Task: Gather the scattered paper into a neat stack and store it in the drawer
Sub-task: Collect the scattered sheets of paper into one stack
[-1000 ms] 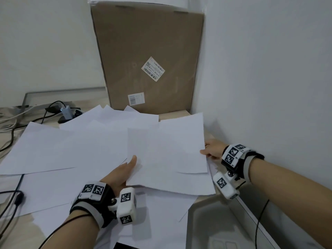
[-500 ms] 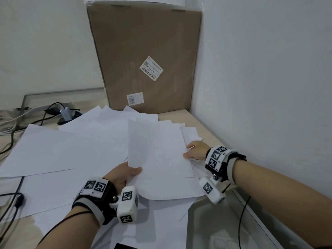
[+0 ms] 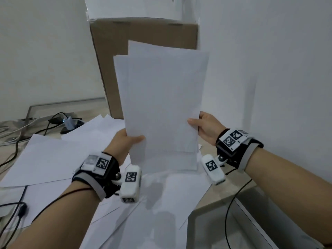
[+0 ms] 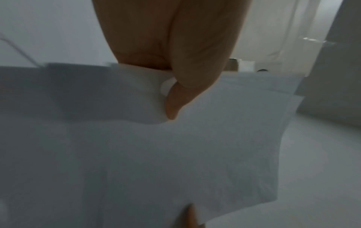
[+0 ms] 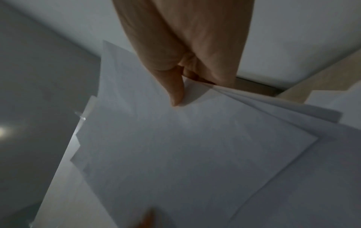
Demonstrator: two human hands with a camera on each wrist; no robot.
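Note:
A bundle of white sheets (image 3: pixel 161 105) stands upright above the desk, its edges uneven and fanned. My left hand (image 3: pixel 128 141) pinches its lower left edge, thumb on the front. My right hand (image 3: pixel 203 125) pinches the right edge. The left wrist view shows the thumb pressed on the sheets (image 4: pixel 195 154); the right wrist view shows the thumb on the fanned sheets (image 5: pixel 185 146). More loose paper (image 3: pixel 52 159) lies scattered over the desk below. An open drawer (image 3: pixel 215 229) shows at the lower right, by the desk's front edge.
A tall cardboard box (image 3: pixel 143 36) leans in the corner behind the bundle. The white wall (image 3: pixel 269 69) runs close on the right. Cables and a small adapter (image 3: pixel 68 122) lie at the back left, with another cable (image 3: pixel 18 211) at the near left.
The sheets lay flat on the desk with my hands sliding them together; now both hands have lifted the gathered bundle upright off the desk.

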